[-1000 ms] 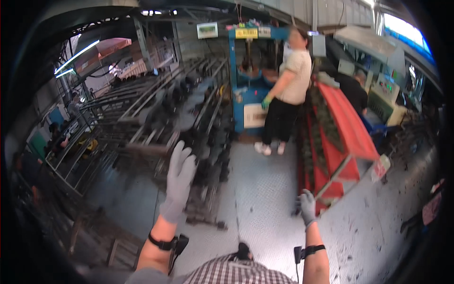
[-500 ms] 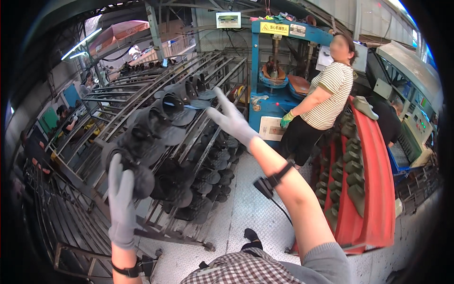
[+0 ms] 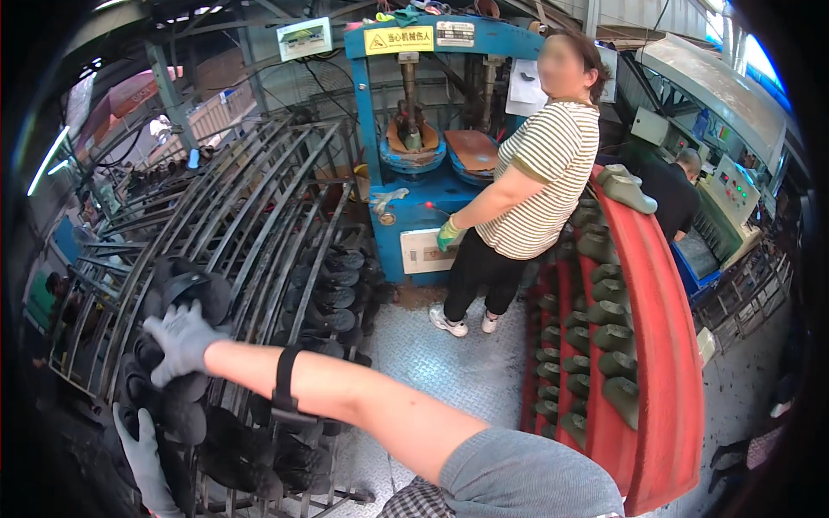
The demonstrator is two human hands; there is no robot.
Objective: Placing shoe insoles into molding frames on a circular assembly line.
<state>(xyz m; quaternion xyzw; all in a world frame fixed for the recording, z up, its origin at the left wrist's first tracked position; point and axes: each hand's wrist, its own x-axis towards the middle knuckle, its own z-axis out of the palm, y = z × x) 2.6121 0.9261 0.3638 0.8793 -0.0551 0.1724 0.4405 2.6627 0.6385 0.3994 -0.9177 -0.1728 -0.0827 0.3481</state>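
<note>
A row of black sandals (image 3: 203, 298) lies close together on the upper bars of a metal rack at my left. My right hand (image 3: 186, 343), in a grey glove, reaches across to this row, fingers spread and touching the sandals. Nearer me, at the row's near end, my left hand (image 3: 142, 453), also gloved, has its thumb and fingers apart beside the sandals; whether it touches them I cannot tell. More black sandals (image 3: 233, 440) lie on the bars below.
A red-sided rack (image 3: 661, 345) holding green shoe lasts (image 3: 617, 363) stands at my right. Ahead, a person (image 3: 540, 181) in a striped top faces me beside a blue press (image 3: 371, 173). Another person (image 3: 678, 194) bends by a control panel at the far right.
My view has turned right and closer to the press. My right hand has swung left and nearer, from the row's far end onto its sandals. My left hand has shifted lower left.
</note>
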